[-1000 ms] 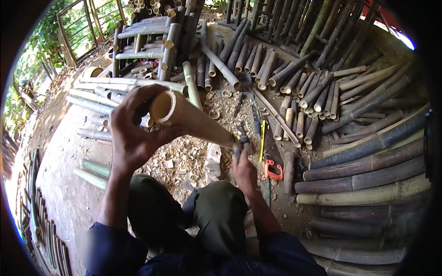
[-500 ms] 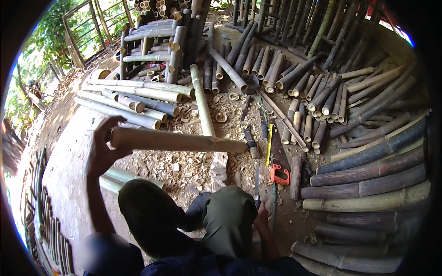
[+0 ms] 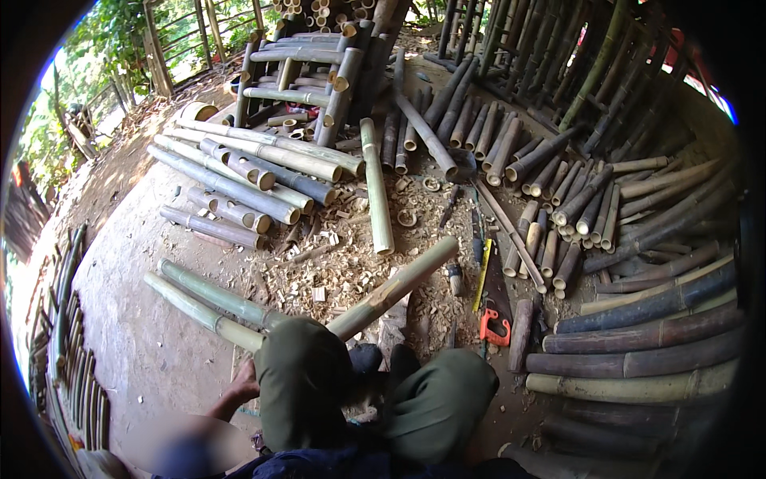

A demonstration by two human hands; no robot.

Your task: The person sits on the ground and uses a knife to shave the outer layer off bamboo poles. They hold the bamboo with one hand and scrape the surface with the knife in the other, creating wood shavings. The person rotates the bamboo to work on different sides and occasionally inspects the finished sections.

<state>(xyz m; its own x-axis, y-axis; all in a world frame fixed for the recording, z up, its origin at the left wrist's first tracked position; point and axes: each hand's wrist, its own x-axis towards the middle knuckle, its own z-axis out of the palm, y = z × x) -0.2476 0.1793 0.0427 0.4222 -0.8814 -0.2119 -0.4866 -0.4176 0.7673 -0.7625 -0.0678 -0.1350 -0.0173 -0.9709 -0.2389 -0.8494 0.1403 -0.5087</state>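
Note:
A cut bamboo pole (image 3: 399, 287) slants from behind my left knee up to the right, over a flat wooden block (image 3: 392, 326). My left hand (image 3: 246, 383) is beside that knee, in line with the pole's near end, and closed around it. The knee covers the fingertips and the pole's end. My right hand is out of sight behind my right leg. A narrow dark blade (image 3: 452, 334) shows just above the right knee. To its right lie an orange-handled saw (image 3: 495, 327) and a yellow measuring strip (image 3: 482, 275). A short dark-handled tool (image 3: 455, 279) lies beyond the pole's far end.
Pale wood chips (image 3: 319, 279) cover the ground ahead. Two green bamboo poles (image 3: 203, 311) lie left of my knee. A single pale pole (image 3: 375, 184) points away from me. Stacked cut tubes (image 3: 558, 184) and long dark poles (image 3: 638, 323) line the right side. A bamboo frame (image 3: 295, 76) stands behind.
The bamboo pole, raised level in my left hand before, is now lower and slanted, its near end behind the left knee. My knees have spread apart. My right hand has gone out of sight.

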